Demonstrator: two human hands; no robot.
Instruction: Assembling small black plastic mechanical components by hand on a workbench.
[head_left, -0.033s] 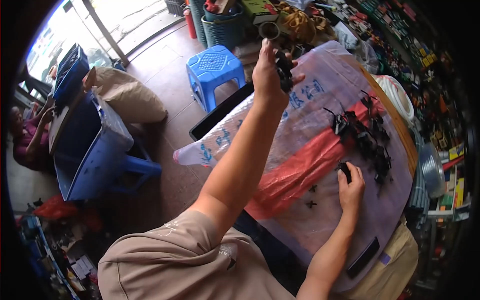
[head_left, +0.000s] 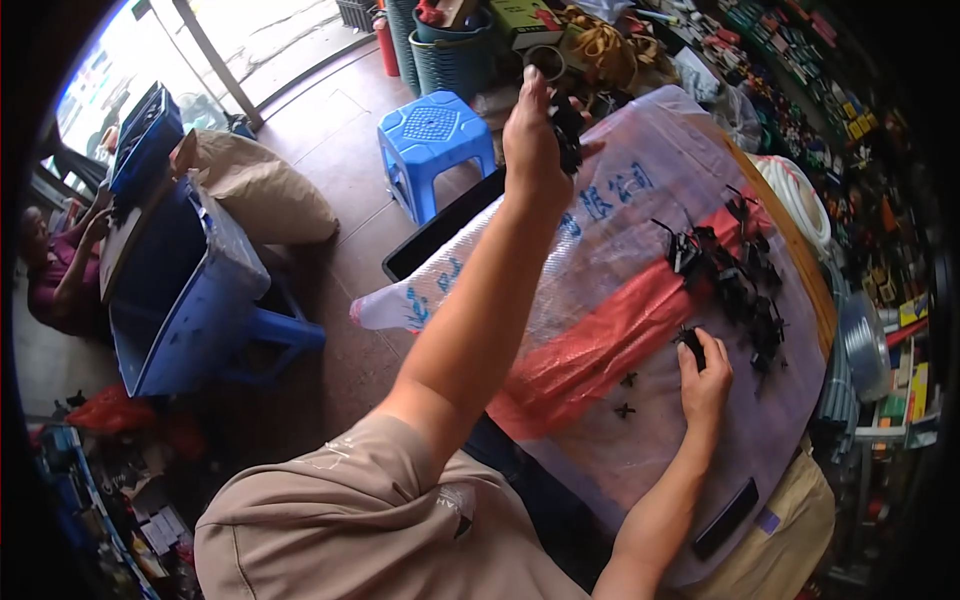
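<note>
My left hand point(head_left: 533, 150) is raised over the far left edge of the table, its arm stretched out. A clump of small black plastic parts point(head_left: 567, 135) sits against its palm; the fingers are partly hidden behind them. On the near right part of the sheet, my right hand point(head_left: 706, 378) grips one small black plastic part point(head_left: 692, 343) between thumb and fingers. Just beyond it lies a loose pile of similar black parts point(head_left: 735, 275). Left of my right hand, a small black cross-shaped piece point(head_left: 625, 410) rests on the sheet with another close by.
A plastic sheet point(head_left: 640, 480) with a red band covers the table. A black phone-like slab point(head_left: 726, 518) lies near its front edge. Beyond the left edge are a black tray point(head_left: 440, 232), a blue stool point(head_left: 436, 130) and a blue bin point(head_left: 165, 320). Another person point(head_left: 65, 265) works at far left.
My left hand has shifted slightly upward, and its fingers show less beside the black parts. My right hand keeps its grip in nearly the same place.
</note>
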